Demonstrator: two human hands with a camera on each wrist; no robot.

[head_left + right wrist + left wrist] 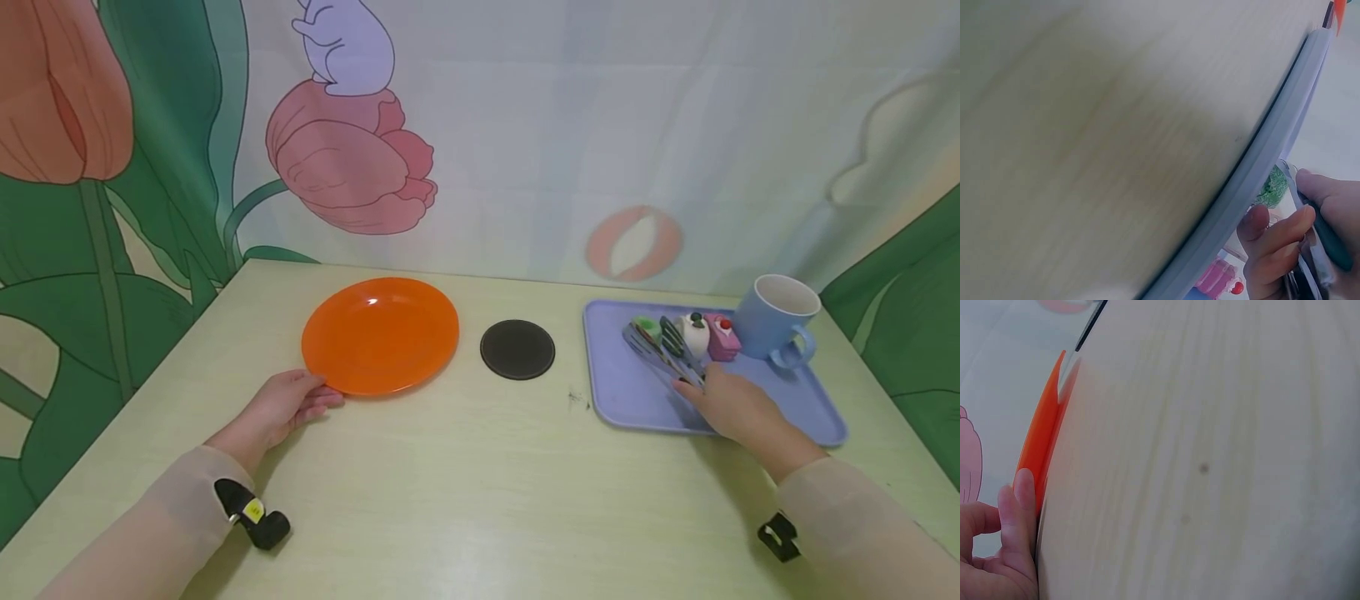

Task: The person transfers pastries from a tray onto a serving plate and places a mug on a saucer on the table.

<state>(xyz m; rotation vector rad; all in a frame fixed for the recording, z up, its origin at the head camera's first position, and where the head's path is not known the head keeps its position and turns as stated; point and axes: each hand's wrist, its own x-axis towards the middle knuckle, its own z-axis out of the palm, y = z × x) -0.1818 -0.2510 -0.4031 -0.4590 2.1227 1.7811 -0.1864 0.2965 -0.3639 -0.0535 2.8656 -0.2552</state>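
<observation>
Metallic cutlery in a slim bundle [663, 358] lies in the right hand [738, 404], its heads over a rounded, pale lilac tray [630, 396]; I cannot tell whether they touch it. I see that forearm reaching in from the lower right, thumb and curled fingers closed around the pieces, among them a dark teal handle [1332, 240]. From the lower left, the left hand [281, 404] pinches the near rim of a glossy, round orange plate [381, 337], its lower fingers fairly straight. Between plate and tray I have a flat, round black disc [517, 350] on the pale, wood-grained table [480, 500]. The tray carries a white cake-shaped piece [696, 337], a pink cake-shaped piece [722, 340] and a light blue mug [768, 321] with a loop handle. On the black left wrist mount [268, 531], a yellow label [255, 510] bears marks too small for me to read.
</observation>
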